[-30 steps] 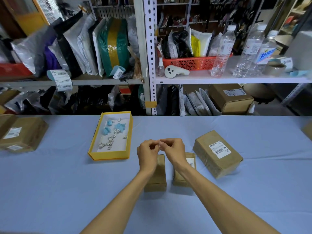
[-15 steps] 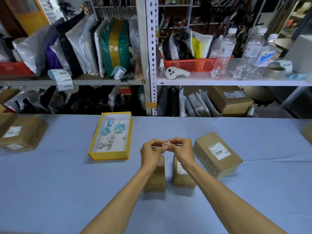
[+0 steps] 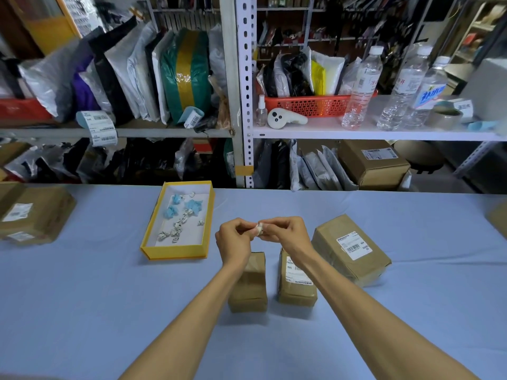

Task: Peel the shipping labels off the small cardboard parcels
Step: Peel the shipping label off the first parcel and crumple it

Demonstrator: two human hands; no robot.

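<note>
Above two small brown parcels, my left hand (image 3: 235, 239) and my right hand (image 3: 286, 233) meet and pinch a crumpled white label (image 3: 259, 229) between their fingertips. The left small parcel (image 3: 249, 286) shows no label on top. A white shipping label still sticks to the top of the right small parcel (image 3: 296, 283), partly under my right forearm. A larger parcel (image 3: 349, 248) with a barcode label lies to the right.
A yellow tray (image 3: 175, 249) holding several crumpled label balls and blue scraps sits left of my hands. Another labelled parcel (image 3: 33, 215) lies at the table's far left. Shelves with bags, bottles and boxes stand behind the blue table (image 3: 82, 311).
My hands stayed together above the small parcels, working the label into a tighter wad. The right small parcel's label has come into view as my right arm shifted.
</note>
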